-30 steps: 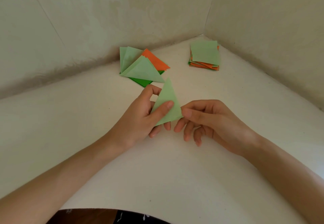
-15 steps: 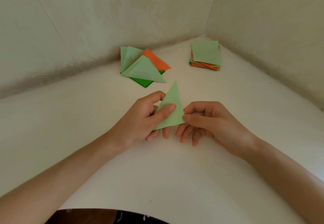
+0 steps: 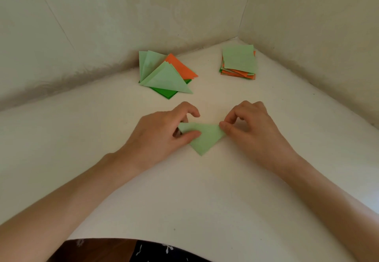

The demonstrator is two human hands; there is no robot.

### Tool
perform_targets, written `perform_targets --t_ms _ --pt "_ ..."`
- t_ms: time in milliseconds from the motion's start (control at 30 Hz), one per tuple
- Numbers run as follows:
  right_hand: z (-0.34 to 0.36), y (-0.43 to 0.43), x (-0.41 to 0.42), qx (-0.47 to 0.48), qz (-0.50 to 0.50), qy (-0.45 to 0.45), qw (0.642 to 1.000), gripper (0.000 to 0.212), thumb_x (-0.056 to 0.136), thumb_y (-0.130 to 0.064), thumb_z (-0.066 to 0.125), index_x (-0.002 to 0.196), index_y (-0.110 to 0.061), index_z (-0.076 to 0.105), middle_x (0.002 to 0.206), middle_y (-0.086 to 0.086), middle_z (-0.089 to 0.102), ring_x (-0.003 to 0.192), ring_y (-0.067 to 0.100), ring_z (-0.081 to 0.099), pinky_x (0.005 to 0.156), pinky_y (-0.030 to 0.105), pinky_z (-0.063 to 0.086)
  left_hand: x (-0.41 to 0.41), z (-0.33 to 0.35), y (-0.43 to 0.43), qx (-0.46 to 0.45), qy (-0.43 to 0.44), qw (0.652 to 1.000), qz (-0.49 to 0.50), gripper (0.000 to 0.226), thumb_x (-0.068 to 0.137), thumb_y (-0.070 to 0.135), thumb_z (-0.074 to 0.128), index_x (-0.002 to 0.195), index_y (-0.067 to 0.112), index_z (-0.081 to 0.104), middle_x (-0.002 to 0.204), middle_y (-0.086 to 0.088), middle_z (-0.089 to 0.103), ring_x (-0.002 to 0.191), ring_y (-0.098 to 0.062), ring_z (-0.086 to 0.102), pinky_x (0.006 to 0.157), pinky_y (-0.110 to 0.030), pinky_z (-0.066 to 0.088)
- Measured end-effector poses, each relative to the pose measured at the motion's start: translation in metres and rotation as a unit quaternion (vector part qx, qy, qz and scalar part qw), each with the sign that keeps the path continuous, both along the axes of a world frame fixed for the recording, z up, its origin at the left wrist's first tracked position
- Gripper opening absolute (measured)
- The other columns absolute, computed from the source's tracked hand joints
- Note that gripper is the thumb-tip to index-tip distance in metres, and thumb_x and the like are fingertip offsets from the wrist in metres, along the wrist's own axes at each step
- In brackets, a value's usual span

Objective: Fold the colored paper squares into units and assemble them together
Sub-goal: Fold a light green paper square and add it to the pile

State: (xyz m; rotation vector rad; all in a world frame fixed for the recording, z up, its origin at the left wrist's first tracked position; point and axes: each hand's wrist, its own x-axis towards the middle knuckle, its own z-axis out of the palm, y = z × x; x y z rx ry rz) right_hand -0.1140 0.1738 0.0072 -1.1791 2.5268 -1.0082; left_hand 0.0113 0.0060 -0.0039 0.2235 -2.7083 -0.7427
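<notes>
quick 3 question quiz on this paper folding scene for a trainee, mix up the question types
1. True or false: the light green triangle is held by both the left hand and the right hand.
2. What colour is the top sheet of the flat stack near the wall corner? A orange, B light green, C dark green.
3. Fill in: the pile of folded triangles lies on the person's ___ of the flat stack.

Key: 1 true; 2 B; 3 left.

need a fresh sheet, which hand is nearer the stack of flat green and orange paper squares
Right. The right hand is straight in front of the stack of green and orange paper squares; the left hand is farther off, to its left.
</notes>
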Motion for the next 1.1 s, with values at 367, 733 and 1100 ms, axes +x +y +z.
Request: perform_targets --t_ms 367,733,1100 --pt "-0.013 0.004 -0.008 -0.005 0.094 0.215 0.972 0.031 0.081 -0.011 0.052 0.108 -0.019 0.066 0.102 0.004 0.054 0.095 0.019 0.039 0.08 0.032 0.038 0.003 -0.002 0.004 -0.257 0.048 0.959 -0.11 0.034 0.08 0.012 0.043 0.098 0.011 0.072 0.092 -0.002 0.067 0.072 -0.022 0.061 0.069 -0.03 0.045" --pt "-0.002 0.023 -0.011 0.079 0.124 0.353 0.924 0.048 0.078 -0.011 0.034 0.104 -0.021 0.073 0.093 0.005 0.062 0.089 0.031 0.054 0.074 0.035 0.04 0.019 0.003 0.018 -0.243 -0.049 0.966 -0.079 0.046 0.08 0.026 0.038 0.109 0.015 0.071 0.106 -0.009 0.067 0.078 -0.023 0.066 0.084 -0.032 0.052" --pt "-0.004 0.007 0.016 0.068 0.102 0.361 0.925 0.049 0.07 -0.009 0.03 0.098 -0.009 0.071 0.092 0.005 0.064 0.087 0.031 0.058 0.072 0.036 0.046 0.016 0.007 0.02 -0.232 -0.054 0.968 -0.073 0.044 0.078 0.026 0.038 0.102 0.016 0.073 0.102 -0.006 0.066 0.077 -0.023 0.063 0.07 -0.027 0.049"
